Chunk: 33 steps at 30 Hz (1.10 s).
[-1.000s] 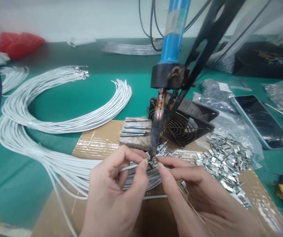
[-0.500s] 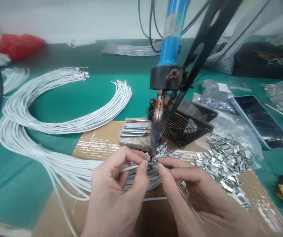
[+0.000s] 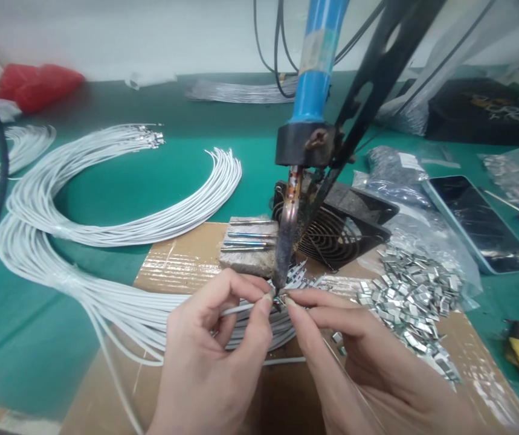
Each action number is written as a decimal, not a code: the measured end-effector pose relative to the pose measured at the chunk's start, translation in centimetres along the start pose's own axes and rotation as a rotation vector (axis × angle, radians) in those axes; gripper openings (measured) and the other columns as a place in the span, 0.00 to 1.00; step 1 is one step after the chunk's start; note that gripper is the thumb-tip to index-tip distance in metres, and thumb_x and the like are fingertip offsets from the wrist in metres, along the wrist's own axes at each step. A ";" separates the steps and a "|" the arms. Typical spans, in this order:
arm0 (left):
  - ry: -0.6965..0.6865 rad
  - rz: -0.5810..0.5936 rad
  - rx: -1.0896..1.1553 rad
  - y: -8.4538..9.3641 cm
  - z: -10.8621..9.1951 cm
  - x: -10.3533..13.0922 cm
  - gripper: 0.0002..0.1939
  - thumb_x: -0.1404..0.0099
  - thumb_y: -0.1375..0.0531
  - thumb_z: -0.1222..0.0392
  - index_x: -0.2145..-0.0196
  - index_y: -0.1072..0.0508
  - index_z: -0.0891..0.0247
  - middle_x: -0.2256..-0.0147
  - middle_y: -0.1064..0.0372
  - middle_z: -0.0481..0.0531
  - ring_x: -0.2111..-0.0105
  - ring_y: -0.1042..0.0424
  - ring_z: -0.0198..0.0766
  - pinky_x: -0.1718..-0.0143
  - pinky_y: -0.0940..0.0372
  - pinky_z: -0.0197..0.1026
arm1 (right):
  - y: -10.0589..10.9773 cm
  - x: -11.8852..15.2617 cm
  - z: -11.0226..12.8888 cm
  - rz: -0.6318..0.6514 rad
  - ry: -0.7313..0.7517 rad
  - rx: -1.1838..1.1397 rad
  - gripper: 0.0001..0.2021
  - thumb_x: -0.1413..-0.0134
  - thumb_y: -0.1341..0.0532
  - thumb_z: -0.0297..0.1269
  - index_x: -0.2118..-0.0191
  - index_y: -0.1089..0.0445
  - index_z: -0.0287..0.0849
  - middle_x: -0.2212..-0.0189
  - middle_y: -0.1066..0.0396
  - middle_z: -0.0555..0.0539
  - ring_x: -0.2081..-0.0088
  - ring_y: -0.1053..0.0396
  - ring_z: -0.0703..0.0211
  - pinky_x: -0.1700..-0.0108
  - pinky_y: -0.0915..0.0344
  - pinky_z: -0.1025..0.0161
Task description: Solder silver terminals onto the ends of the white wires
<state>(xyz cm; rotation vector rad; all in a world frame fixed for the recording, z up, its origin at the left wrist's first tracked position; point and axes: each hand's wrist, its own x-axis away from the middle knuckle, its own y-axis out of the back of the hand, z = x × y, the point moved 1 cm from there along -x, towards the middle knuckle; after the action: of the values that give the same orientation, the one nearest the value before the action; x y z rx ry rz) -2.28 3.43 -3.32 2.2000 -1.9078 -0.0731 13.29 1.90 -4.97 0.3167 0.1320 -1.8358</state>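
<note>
My left hand (image 3: 216,338) is closed, thumb and forefinger pinching a white cable (image 3: 234,310) near its end. My right hand (image 3: 354,344) is closed too, its fingertips pinching a thin solder wire (image 3: 354,382) that trails back beneath the palm. Between the two sets of fingertips sits a small shiny metal connector (image 3: 279,301), mostly covered. Right above it stands the tip of a blue-handled soldering iron (image 3: 290,223), held on a black metal arm (image 3: 372,66). It seems to touch the connector, though fingers partly hide the contact.
Bundled white cables (image 3: 82,290) curve over the left side. Loose metal connectors (image 3: 413,302) are heaped on the cardboard (image 3: 472,362) at right. Behind my hands are a grey block (image 3: 245,260) with metal rods and a black fan (image 3: 332,235). A phone (image 3: 481,223) lies farther right.
Both hands stay almost in place at the iron's tip. My right fingertips have shifted very slightly left, and the trailing solder wire lies closer against the right hand.
</note>
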 end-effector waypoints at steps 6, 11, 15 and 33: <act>0.000 0.016 -0.021 0.4 -0.3 0.1 0.09 0.32 0.35 0.64 0.72 0.22 0.57 0.66 0.20 0.45 0.62 0.20 0.36 0.63 0.27 0.28 | 1.3 -0.3 -0.5 0.205 0.019 -0.043 0.08 0.38 0.31 0.37 0.58 0.13 0.53 0.57 0.13 0.44 0.52 0.15 0.45 0.53 0.17 0.62; 0.007 0.016 -0.042 0.4 -0.4 -0.1 0.09 0.33 0.35 0.64 0.72 0.22 0.58 0.66 0.19 0.46 0.64 0.20 0.35 0.68 0.30 0.28 | -1.6 1.9 -0.6 -0.107 -0.014 0.006 0.07 0.41 0.29 0.28 0.64 0.19 0.51 0.58 0.15 0.50 0.54 0.16 0.57 0.54 0.23 0.70; -0.016 0.047 -0.036 0.5 -0.1 -0.1 0.08 0.32 0.35 0.64 0.71 0.22 0.58 0.66 0.20 0.46 0.64 0.20 0.36 0.68 0.29 0.29 | -2.5 2.0 -0.4 -0.168 0.037 0.067 0.10 0.43 0.28 0.26 0.65 0.21 0.51 0.61 0.15 0.53 0.58 0.17 0.59 0.56 0.24 0.70; -0.086 0.029 -0.056 0.6 0.6 -0.1 0.09 0.32 0.35 0.63 0.70 0.21 0.54 0.64 0.20 0.43 0.59 0.19 0.36 0.60 0.25 0.27 | -2.5 1.6 -0.1 -0.156 0.039 0.063 0.09 0.41 0.29 0.27 0.64 0.20 0.53 0.60 0.16 0.57 0.56 0.19 0.62 0.53 0.26 0.72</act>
<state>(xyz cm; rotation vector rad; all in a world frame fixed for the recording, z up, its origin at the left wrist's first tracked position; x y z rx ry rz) -3.01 3.35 -3.76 2.1650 -1.9567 -0.2166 10.53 1.11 -5.73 0.3953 0.1292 -1.9919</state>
